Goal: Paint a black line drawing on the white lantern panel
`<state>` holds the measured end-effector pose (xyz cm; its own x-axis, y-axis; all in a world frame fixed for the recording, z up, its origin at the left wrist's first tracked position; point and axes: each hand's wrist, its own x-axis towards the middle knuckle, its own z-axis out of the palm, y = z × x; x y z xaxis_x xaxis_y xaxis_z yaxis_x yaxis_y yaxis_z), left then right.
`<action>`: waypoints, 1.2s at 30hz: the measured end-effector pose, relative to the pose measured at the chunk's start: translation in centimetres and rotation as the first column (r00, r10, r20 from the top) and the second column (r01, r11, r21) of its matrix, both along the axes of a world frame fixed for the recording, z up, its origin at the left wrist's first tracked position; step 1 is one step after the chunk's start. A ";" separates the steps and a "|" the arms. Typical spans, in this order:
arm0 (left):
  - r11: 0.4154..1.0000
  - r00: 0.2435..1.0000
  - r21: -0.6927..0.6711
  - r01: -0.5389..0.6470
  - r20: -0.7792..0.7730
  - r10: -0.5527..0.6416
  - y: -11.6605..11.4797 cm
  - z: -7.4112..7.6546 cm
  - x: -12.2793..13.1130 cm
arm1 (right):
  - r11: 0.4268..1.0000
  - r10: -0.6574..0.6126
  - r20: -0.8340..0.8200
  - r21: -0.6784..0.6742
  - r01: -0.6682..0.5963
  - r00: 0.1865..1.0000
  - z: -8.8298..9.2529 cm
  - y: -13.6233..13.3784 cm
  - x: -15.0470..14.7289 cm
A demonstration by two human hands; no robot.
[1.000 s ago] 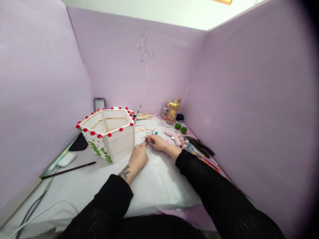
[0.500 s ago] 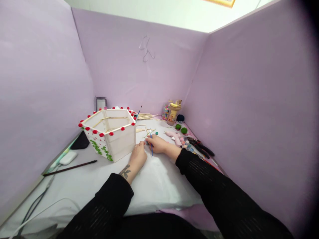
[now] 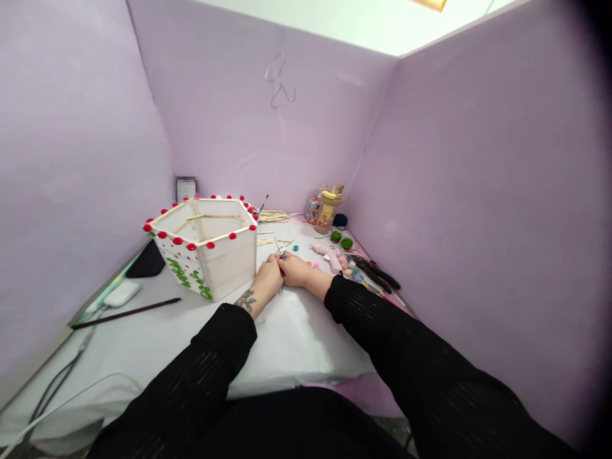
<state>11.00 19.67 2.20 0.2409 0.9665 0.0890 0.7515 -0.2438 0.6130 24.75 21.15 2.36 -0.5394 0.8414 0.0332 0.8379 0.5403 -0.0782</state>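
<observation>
Lilac walls (image 3: 430, 159) close in three sides of a white surface (image 3: 296, 338). Largest on it is a six-sided box (image 3: 224, 264) of pale sticks. It is open on top, its rim is dotted red, and green marks run along its left face.

Both black sleeves reach to the spot just right of the box. The left hand (image 3: 266, 280) lies on the surface just beside the box's near right corner. Its fingers are curled, and their tips meet those of the right hand (image 3: 297, 273). I cannot tell whether they pinch anything. The right hand rests on the far side of the left one from the box, fingers pressed together around a thin blue brush (image 3: 284, 253). The brush stands nearly upright between the two hands, with its top above the knuckles.

A long dark brush (image 3: 127, 313) lies flat to the near left of the box. Black pliers (image 3: 377, 273) lie well to its right. A jar (image 3: 326, 213) stands behind and right of it, at the back wall. Loose sticks (image 3: 275, 217) lie just behind its right corner, and two green pompoms (image 3: 340, 240) sit right of them.
</observation>
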 end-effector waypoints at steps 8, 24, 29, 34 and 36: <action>1.000 0.999 -0.004 0.006 -0.035 -0.006 -0.2 0.4 -0.1 | 1.000 0.030 0.019 0.007 -0.030 0.999 0.2 0.2 -0.6; 1.000 0.999 -0.007 0.001 0.050 0.000 -0.2 0.1 -0.7 | 0.993 -0.016 -0.050 -0.114 0.010 0.999 3.0 0.4 -0.2; 0.990 0.988 0.092 0.102 0.106 -0.112 -1.3 0.9 -1.1 | 0.992 -0.124 -0.150 -0.052 0.117 0.981 6.4 1.2 4.0; 0.985 0.989 0.085 0.147 -0.016 -0.146 -1.7 2.4 -1.6 | 0.969 -0.245 -0.140 -0.051 0.240 0.959 6.8 -0.1 8.7; 0.981 0.975 0.058 0.187 -0.131 -0.178 -1.7 2.9 -2.2 | 0.964 -0.264 -0.111 -0.074 0.257 0.958 5.6 -1.2 9.3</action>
<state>8.82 17.97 5.15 0.4260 0.8978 0.1120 0.7600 -0.4222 0.4941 34.02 19.95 7.98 -0.2967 0.9545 0.0301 0.9317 0.2963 -0.2103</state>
